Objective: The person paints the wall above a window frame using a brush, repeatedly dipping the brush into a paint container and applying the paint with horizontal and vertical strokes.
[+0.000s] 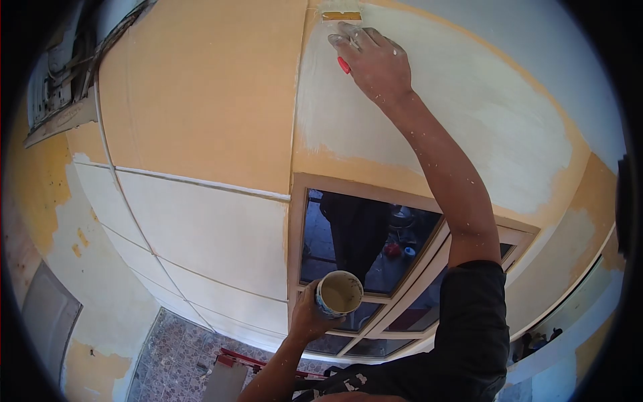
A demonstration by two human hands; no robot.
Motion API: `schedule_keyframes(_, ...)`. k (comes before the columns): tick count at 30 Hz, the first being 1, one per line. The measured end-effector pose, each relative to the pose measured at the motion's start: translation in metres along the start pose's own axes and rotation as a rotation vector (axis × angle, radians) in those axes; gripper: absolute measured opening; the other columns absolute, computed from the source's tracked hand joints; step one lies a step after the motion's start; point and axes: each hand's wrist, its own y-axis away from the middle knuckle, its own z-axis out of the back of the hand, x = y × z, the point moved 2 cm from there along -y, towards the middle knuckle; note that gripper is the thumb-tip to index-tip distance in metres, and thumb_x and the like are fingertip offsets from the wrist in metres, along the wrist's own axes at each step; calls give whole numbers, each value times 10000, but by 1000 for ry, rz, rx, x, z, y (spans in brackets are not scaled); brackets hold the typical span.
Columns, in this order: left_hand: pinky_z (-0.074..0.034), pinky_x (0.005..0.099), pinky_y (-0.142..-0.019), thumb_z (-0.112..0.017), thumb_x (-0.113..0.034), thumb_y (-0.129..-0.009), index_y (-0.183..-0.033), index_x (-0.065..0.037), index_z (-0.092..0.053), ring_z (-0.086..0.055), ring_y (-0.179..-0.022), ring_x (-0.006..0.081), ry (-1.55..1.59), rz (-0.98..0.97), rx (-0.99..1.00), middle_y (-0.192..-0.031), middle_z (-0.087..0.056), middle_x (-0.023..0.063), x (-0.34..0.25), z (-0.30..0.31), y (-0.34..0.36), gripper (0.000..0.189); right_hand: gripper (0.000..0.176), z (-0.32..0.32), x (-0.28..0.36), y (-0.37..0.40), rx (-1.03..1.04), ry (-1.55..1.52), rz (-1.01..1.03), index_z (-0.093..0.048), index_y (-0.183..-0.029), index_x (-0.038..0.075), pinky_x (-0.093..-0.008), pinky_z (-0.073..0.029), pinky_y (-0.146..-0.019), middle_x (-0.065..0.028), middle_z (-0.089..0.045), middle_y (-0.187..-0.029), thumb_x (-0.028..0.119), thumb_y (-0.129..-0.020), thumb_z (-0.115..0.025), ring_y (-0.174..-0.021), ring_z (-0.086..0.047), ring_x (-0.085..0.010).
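Note:
High on the wall, my right hand grips a paintbrush whose red handle end shows below the fingers. Its bristles touch the wall near the top edge of the view, by a vertical strip. White paint covers much of the orange wall around it, and paint specks dot the hand and arm. Lower down, my left hand is wrapped around a paint cup. Pale, creamy paint shows inside the cup, and its rim is smeared.
Below the painted area is a framed glass window with reflections. A thin cable runs down the left wall from a box with wires. Far below are a patterned tile floor and a red-and-grey platform.

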Motion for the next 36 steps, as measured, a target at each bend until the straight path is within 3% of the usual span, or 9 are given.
schedule_keyframes(22,-487,469,-1059,-979,-187,-562,-1400,-69,-474,-588,-1256,356,-26,-32,5,-1316,-603,163,-3,1,2,985,238,1,11,-1,-15,11,-46,-720,-1009,159,-320,-615,-733,-16,-716,-1168,117,-775,-736,-989,-700,-171)
schedule_keyframes(24,-486,470,-1060,-978,-191,-564,-1398,-68,-474,-585,-1257,358,-43,-26,0,-1317,-602,164,-5,2,2,982,190,20,15,1,-128,-277,-249,-725,-995,145,-322,-602,-726,-31,-732,-1126,107,-811,-752,-967,-710,-203)
schedule_keyframes(25,-485,470,-1060,-978,-195,-566,-1397,-66,-475,-583,-1259,359,-60,-19,-1,-1317,-600,165,-5,2,2,980,190,24,15,1,-131,-280,-246,-725,-995,145,-322,-602,-726,-31,-732,-1126,107,-811,-752,-967,-710,-203)
schedule_keyframes(27,-483,472,-1063,-978,-201,-568,-1398,-67,-473,-580,-1262,359,-50,-18,4,-1318,-599,164,-5,2,1,981,125,34,6,4,-347,-590,-518,-736,-999,100,-336,-588,-722,-62,-755,-1043,76,-876,-734,-889,-729,-192)
schedule_keyframes(28,-480,473,-1065,-977,-206,-569,-1399,-69,-470,-577,-1264,360,-42,-16,15,-1319,-598,162,-5,2,1,982,125,38,4,2,-346,-592,-517,-736,-999,100,-336,-588,-722,-62,-755,-1043,76,-876,-734,-889,-729,-192)
schedule_keyframes(30,-472,488,-1068,-976,-229,-574,-1416,-71,-459,-566,-1270,383,-39,-15,24,-1338,-589,178,-4,2,2,1001,93,36,-5,6,-322,-1014,-1101,-738,-1002,36,-323,-573,-718,-71,-762,-938,41,-916,-703,-783,-724,-155)
schedule_keyframes(31,-463,504,-1070,-976,-252,-578,-1434,-73,-448,-554,-1276,407,-41,-13,34,-1357,-580,194,-3,2,1,1021,162,30,-14,5,-260,-1012,-1128,-696,-1049,-92,-290,-600,-766,-138,-743,-1005,30,-943,-689,-806,-739,-195)
schedule_keyframes(34,-463,507,-1067,-976,-251,-576,-1432,-68,-448,-554,-1274,410,-45,-30,31,-1354,-581,196,-2,1,1,1023,155,16,-17,-8,-379,-1295,-1303,-705,-1051,-73,-315,-623,-786,-143,-740,-997,32,-937,-698,-805,-736,-202)
schedule_keyframes(36,-463,507,-1068,-976,-251,-575,-1433,-67,-446,-553,-1275,411,-35,-33,40,-1355,-581,196,-2,2,1,1025,156,1,-24,-13,-374,-1293,-1323,-708,-1052,-68,-325,-630,-786,-141,-739,-997,40,-940,-699,-802,-735,-203)
